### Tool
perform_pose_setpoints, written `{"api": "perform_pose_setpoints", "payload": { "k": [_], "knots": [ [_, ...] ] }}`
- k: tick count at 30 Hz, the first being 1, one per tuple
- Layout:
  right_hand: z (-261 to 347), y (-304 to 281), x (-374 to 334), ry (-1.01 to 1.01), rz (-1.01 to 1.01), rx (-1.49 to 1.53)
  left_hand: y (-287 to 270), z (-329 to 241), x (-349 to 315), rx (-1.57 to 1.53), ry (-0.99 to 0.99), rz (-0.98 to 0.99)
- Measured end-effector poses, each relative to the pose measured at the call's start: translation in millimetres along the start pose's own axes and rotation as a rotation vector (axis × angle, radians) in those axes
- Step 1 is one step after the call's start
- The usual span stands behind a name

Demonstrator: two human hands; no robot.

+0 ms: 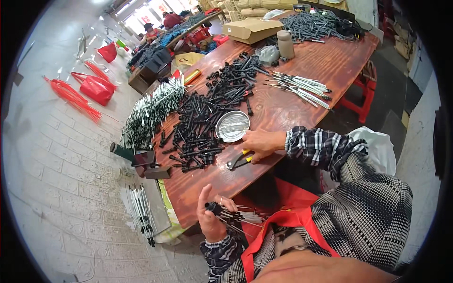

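Observation:
My left hand (pixel 214 214) is raised in front of the table's near edge, closed around a bundle of thin white rods (pixel 243 215) with black ends. Its index finger points up. On the table, my right hand (pixel 264 143) reaches in palm down, with its thumb and fingers around the yellow-and-black handles of the pliers (pixel 238 162). The pliers' jaws point left and lie low over the wood. Beside my right fingertips sits a round white dish (pixel 230 138) holding thin silvery pins.
Black plastic stakes (pixel 203 122) are heaped across the wooden table (pixel 292 113). White-and-black rods lie in a large pile (pixel 153 106) and a smaller bunch (pixel 304 89). Grey parts (pixel 311 26), a cardboard box (pixel 252 30) and a jar (pixel 285 44) stand farther back. People sit in the distance.

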State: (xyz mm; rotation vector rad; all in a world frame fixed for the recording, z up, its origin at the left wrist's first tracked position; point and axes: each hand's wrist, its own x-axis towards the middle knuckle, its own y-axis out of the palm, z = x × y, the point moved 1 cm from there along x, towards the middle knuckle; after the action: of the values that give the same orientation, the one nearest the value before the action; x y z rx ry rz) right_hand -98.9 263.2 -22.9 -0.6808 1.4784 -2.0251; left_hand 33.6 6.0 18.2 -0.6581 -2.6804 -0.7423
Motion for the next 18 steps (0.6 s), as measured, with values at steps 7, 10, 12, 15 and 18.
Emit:
{"api": "perform_pose_setpoints", "payload": {
  "k": [7, 10, 12, 15, 18],
  "knots": [
    [2, -5, 4, -0.012, -0.009, 0.034, -3, 0, 1, -0.006, 0.015, 0.009],
    [-1, -8, 3, 0.024, 0.11, 0.004, 1, 1, 0, -0.005, 0.02, -0.007],
    [3, -14, -4, 0.068, 0.047, 0.263, 1, 0, -4, 0.001, 0.021, -0.005],
    [22, -24, -23, 0.149, -0.062, 0.782, 0, 0, -12, 0.008, 0.022, -0.017],
    [65, -30, -44, 0.229, 0.007, 1.419, -5, 4, -13, -0.03, -0.012, -0.096]
  ]
}}
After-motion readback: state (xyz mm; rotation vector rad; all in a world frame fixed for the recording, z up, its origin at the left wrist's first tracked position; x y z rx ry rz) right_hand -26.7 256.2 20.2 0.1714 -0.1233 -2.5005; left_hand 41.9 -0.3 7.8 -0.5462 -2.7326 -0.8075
